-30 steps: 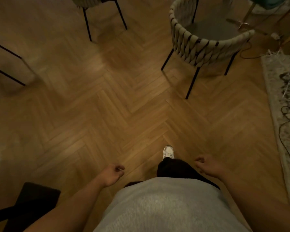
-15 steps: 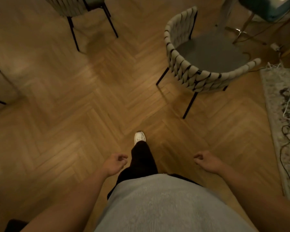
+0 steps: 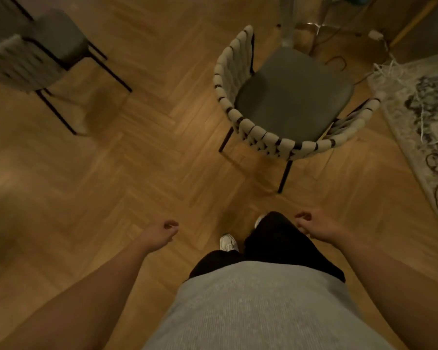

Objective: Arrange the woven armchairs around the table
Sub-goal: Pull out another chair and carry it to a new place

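Note:
A woven armchair [image 3: 286, 97] with a cream woven back, grey seat and black legs stands on the wood floor ahead of me, its back towards me. A second woven armchair [image 3: 33, 54] stands at the upper left, partly cut off by the frame edge. My left hand [image 3: 162, 232] hangs low at the left with its fingers curled and nothing in it. My right hand [image 3: 312, 224] is curled the same way, below the near chair's back and apart from it. A pale table leg [image 3: 287, 18] rises beyond the near chair.
A patterned rug [image 3: 420, 107] with loose cables on it lies along the right. More cables and a metal chair base [image 3: 321, 24] lie at the top right. My feet and dark trousers are between my hands. Herringbone floor spreads between the two chairs.
I have walked forward: both chairs have come closer and lower in view. My hands stay curled and empty at my sides.

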The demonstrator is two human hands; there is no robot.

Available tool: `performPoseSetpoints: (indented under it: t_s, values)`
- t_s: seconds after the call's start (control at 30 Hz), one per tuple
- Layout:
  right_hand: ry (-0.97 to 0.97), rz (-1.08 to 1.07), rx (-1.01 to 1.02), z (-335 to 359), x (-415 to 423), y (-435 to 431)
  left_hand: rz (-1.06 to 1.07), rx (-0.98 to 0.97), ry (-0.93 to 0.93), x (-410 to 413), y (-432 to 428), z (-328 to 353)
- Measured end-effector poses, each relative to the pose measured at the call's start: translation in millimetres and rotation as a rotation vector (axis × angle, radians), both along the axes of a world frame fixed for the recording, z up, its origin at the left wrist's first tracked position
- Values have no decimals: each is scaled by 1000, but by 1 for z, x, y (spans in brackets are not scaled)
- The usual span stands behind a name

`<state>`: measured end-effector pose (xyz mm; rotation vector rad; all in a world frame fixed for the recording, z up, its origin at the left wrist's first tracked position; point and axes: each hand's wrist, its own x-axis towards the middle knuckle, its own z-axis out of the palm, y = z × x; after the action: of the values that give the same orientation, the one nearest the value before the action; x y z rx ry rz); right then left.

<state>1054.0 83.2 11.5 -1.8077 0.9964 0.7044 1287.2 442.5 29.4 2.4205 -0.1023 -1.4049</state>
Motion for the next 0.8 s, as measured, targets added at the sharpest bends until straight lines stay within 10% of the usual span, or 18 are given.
performPoseSetpoints:
  t_s: [0.8]
  values:
    - [-197,-1531,413,-75,161,-141,69,-151,-268,318,-400,-53]
